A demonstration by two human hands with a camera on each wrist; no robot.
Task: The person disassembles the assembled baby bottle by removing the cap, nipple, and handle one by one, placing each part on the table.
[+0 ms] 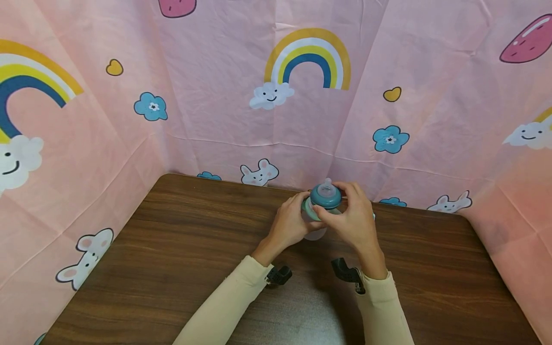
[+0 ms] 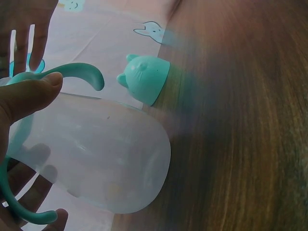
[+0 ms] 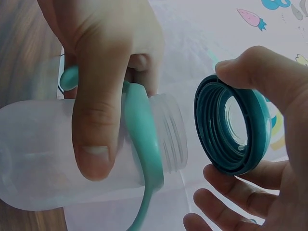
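My left hand (image 1: 290, 221) grips a translucent baby bottle (image 2: 106, 149) near its neck, the thumb lying along its side. A mint-green ring with curved handles (image 3: 143, 134) circles the bottle just below the bare threaded neck (image 3: 171, 132). In my right hand (image 1: 355, 218), thumb and fingers pinch the teal screw collar (image 1: 326, 200), which has a clear teat (image 1: 327, 184) set in it. The right wrist view shows a gap between collar and neck, with the collar's threaded inside facing the bottle's mouth. The bottle stands over the table's far part.
A mint-green cap with small ears (image 2: 147, 79) rests on the brown wooden table (image 1: 207, 230) beyond the bottle. Pink printed cloth (image 1: 215, 96) hangs along the table's back and both sides. Black wrist mounts (image 1: 345, 270) stick out from the sleeves.
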